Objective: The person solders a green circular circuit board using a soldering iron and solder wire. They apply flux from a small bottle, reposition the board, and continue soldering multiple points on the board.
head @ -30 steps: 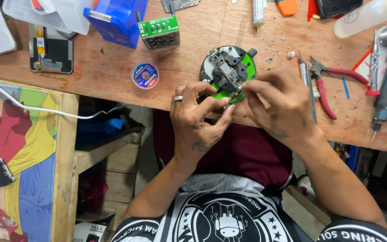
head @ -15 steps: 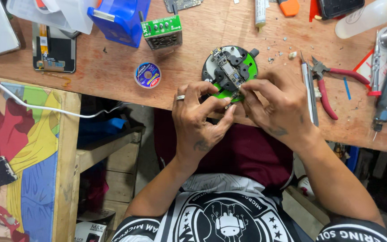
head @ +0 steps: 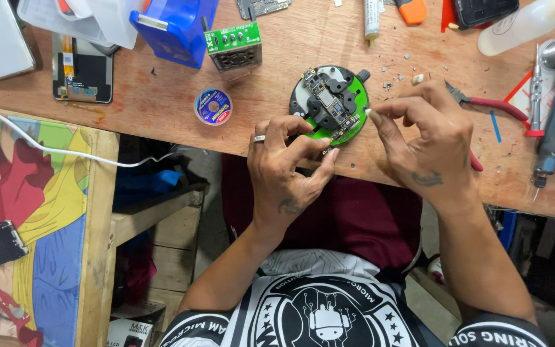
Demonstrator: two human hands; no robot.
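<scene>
Cluttered wooden table (head: 162,103) is carrying a round green holder (head: 358,96) clamping a circuit board (head: 329,103), long axis running away from the person. Left hand (head: 287,167) is pinching its near edge; right hand (head: 428,138), beside it, is pinching something tiny.

Green round holder (head: 356,106), blue box (head: 175,29), red-handled pliers (head: 499,107), brown bench (head: 290,64)

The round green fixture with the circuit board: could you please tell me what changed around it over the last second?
The right hand drew back off the round green fixture to its right edge, uncovering it. The left hand stayed at the fixture's lower edge, fingertips pinched there. The fixture, the solder spool and the red-handled pliers lie as before.
</scene>
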